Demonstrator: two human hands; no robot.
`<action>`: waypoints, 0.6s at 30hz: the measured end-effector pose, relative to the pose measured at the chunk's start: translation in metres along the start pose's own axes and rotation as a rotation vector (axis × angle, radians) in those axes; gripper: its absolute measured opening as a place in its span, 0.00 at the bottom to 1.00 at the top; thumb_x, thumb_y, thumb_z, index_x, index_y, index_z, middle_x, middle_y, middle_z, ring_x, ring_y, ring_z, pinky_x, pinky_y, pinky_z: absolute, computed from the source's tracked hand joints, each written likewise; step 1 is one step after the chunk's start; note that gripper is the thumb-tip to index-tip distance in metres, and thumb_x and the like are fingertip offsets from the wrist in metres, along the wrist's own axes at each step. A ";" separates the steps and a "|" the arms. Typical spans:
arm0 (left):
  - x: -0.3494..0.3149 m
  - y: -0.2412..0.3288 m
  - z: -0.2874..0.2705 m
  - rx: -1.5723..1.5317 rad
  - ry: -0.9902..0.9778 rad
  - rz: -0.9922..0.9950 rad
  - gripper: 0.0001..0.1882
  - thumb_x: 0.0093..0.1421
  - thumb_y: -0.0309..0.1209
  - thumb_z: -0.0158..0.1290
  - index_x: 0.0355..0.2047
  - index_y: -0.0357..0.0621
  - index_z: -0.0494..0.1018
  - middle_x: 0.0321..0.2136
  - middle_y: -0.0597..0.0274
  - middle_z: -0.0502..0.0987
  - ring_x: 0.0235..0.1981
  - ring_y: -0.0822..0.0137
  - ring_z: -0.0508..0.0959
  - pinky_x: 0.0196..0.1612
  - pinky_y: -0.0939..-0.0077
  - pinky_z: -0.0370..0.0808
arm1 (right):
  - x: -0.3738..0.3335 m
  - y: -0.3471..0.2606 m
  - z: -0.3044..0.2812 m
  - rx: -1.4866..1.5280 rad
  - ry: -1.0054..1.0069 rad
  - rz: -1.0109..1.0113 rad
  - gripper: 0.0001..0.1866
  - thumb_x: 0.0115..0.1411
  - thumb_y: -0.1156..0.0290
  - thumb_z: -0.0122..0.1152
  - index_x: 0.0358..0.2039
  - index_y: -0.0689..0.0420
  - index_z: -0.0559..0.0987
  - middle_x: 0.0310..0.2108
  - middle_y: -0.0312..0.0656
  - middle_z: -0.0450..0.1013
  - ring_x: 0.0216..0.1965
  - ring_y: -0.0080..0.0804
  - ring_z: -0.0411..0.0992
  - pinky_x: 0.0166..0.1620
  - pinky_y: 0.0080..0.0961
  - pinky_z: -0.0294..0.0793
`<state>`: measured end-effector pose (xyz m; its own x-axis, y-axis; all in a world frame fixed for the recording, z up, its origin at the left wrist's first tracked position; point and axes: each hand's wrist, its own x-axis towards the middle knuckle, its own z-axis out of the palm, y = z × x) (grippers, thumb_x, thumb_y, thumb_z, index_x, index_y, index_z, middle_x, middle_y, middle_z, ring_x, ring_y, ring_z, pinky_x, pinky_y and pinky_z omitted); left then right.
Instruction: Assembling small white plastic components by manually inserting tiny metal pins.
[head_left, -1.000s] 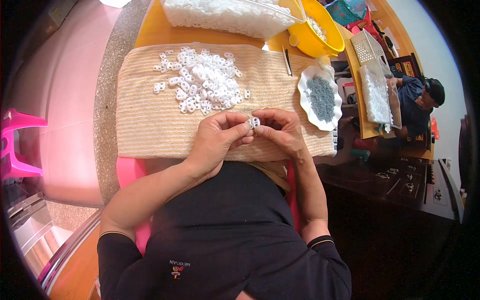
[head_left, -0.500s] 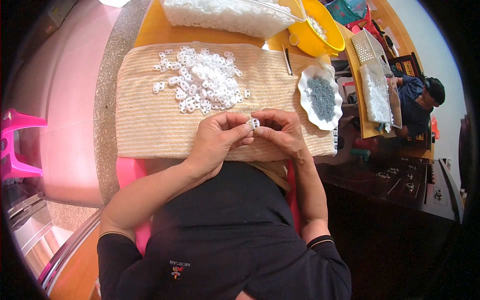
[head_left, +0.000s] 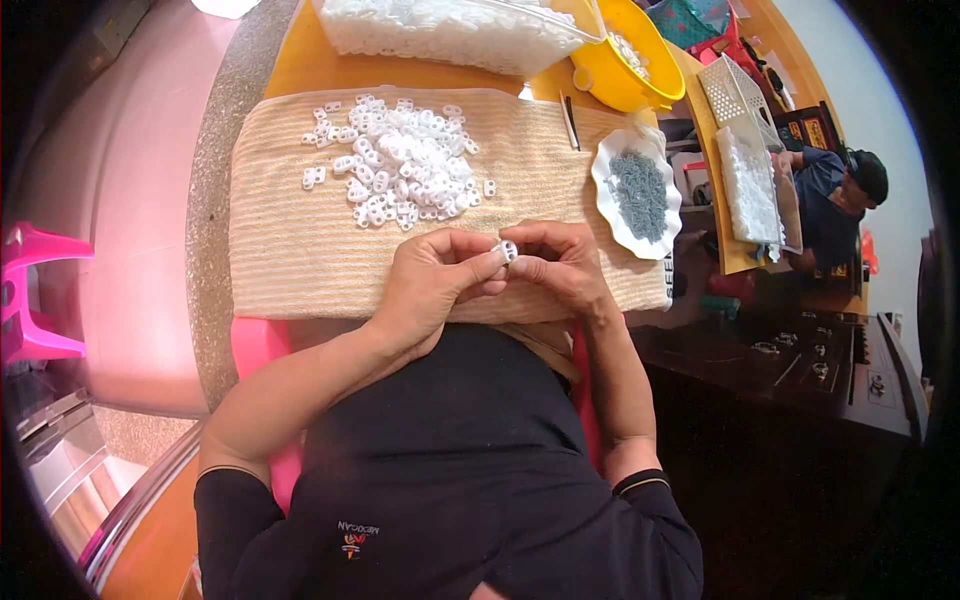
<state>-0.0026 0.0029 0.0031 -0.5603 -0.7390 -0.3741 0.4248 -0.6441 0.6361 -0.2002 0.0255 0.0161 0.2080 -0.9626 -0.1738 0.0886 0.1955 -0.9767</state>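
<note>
Left hand (head_left: 430, 280) and right hand (head_left: 565, 268) have barely moved since earlier, angled inward, fingers pinched closed on one small white two-holed plastic piece (head_left: 509, 251).

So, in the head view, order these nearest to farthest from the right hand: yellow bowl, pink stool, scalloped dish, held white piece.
1. White piece: held by right hand and left hand.
2. Scalloped dish: to the right.
3. Yellow bowl: upper right, past the dish.
4. Pink stool: far left.
</note>
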 end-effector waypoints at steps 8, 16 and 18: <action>0.001 0.001 0.002 -0.057 -0.032 -0.019 0.06 0.58 0.23 0.57 0.36 0.39 0.74 0.31 0.61 0.79 0.30 0.73 0.79 0.36 0.81 0.80 | -0.001 0.000 0.000 0.178 -0.041 0.032 0.17 0.53 0.78 0.66 0.44 0.65 0.78 0.38 0.41 0.77 0.39 0.25 0.75 0.44 0.21 0.75; 0.003 -0.001 -0.001 -0.130 -0.099 -0.031 0.07 0.58 0.23 0.56 0.37 0.39 0.73 0.33 0.59 0.79 0.32 0.71 0.80 0.38 0.79 0.81 | -0.002 -0.001 0.004 0.207 -0.025 0.029 0.17 0.53 0.76 0.66 0.43 0.65 0.78 0.38 0.41 0.77 0.39 0.25 0.75 0.43 0.20 0.74; 0.003 0.000 -0.001 -0.125 -0.100 -0.040 0.07 0.58 0.23 0.56 0.37 0.39 0.73 0.33 0.59 0.79 0.32 0.71 0.80 0.38 0.79 0.81 | -0.002 -0.001 0.005 0.224 -0.027 0.029 0.16 0.53 0.75 0.67 0.43 0.65 0.78 0.38 0.41 0.76 0.39 0.25 0.75 0.43 0.19 0.74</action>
<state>-0.0035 0.0008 0.0010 -0.6441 -0.6930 -0.3239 0.4824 -0.6966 0.5311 -0.1961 0.0277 0.0177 0.2395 -0.9511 -0.1950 0.2952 0.2627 -0.9186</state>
